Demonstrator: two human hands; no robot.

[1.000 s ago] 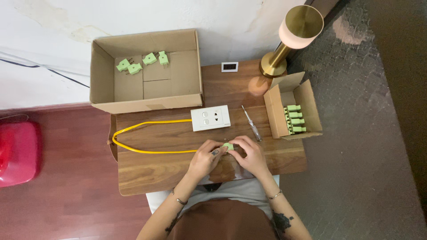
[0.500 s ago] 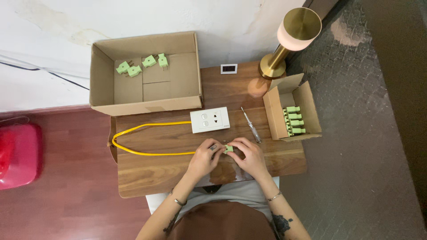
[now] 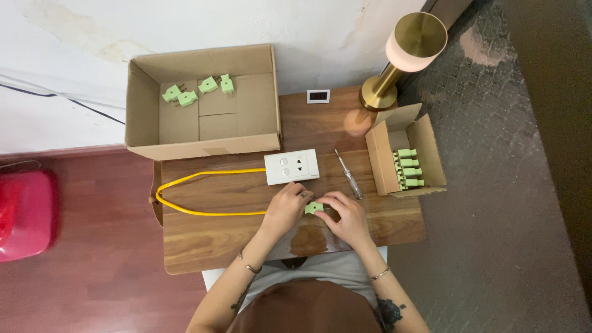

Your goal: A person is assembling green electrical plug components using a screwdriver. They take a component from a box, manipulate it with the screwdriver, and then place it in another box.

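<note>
A single head-worn camera looks almost straight down from well above the wooden table (image 3: 216, 240), with the wall at the top of the frame and the person's lap at the bottom. It takes in the whole tabletop and the floor on both sides.

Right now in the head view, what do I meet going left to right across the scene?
Red container → yellow cable → left hand → green plug → right hand → small box of green plugs.
</note>
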